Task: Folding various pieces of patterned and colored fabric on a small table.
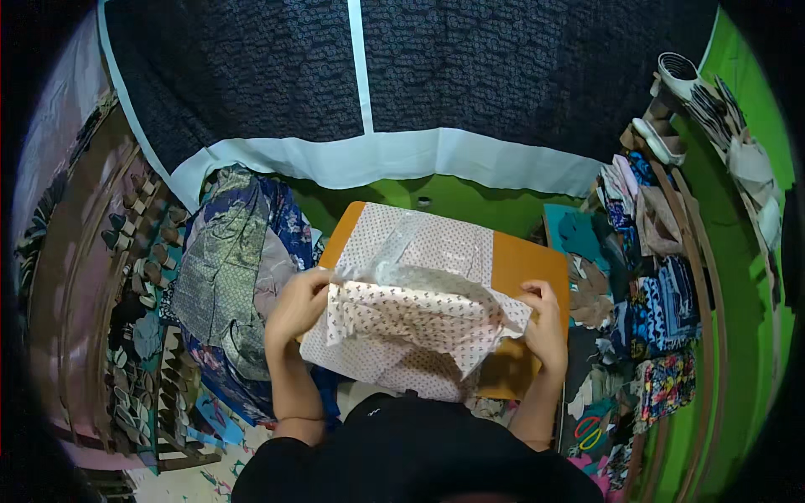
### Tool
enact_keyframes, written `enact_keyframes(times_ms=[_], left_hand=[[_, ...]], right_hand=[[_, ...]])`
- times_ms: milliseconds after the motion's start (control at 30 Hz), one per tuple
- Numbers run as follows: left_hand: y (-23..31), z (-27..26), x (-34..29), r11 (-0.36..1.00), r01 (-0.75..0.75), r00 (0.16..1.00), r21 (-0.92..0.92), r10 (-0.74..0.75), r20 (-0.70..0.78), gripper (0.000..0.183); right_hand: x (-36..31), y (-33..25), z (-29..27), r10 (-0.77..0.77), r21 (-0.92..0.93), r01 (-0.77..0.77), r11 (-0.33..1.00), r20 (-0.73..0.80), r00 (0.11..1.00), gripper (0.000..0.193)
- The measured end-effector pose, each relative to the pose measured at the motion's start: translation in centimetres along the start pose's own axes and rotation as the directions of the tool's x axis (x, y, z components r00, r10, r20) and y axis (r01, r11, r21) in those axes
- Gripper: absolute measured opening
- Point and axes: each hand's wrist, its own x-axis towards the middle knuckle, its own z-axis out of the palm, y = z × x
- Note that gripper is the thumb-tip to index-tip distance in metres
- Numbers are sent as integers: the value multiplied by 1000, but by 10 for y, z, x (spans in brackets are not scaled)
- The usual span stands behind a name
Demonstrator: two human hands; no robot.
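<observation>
A pale, thin cloth [419,317] printed with small dark motifs is held up between my two hands above the orange-brown tabletop [527,256]. My left hand [298,305] pinches its upper left corner, and the thumb and fingers are closed there. At the opposite end my right hand [545,325] grips the bunched right edge with curled fingers. The cloth's upper edge looks sheer, and its lower edge hangs in loose folds. Beneath it, a finely dotted pale sheet [449,239] lies across the table, partly hidden by the raised cloth.
Left of the table, patterned fabrics [231,277] are heaped. At the right, folded cloths [667,306], scraps [587,293] and scissors with coloured handles [589,432] lie together. Racks of shoes [138,369] line the left wall. A dark curtain [251,75] hangs behind.
</observation>
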Motion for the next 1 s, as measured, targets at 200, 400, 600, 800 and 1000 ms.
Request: enact_keyframes(times_ms=[200,400,600,800,1000], left_hand=[[-30,16,136,933,81,975,-351,-1,221,20],[-106,130,232,695,58,977,-717,-188,-104,60],[-169,195,95,954,73,965,291,7,-263,48],[-175,164,-7,890,298,887,343,-126,-444,57],[-216,169,-72,752,642,680,148,-470,-563,75]], right_hand=[[99,60,19,287,338,-413,846,365,886,16],[144,205,163,551,273,-506,818,-120,826,59],[8,168,236,518,-304,-461,834,143,843,72],[-56,139,212,516,-415,-513,751,-114,849,75],[-126,88,203,745,-440,-708,552,-122,656,80]])
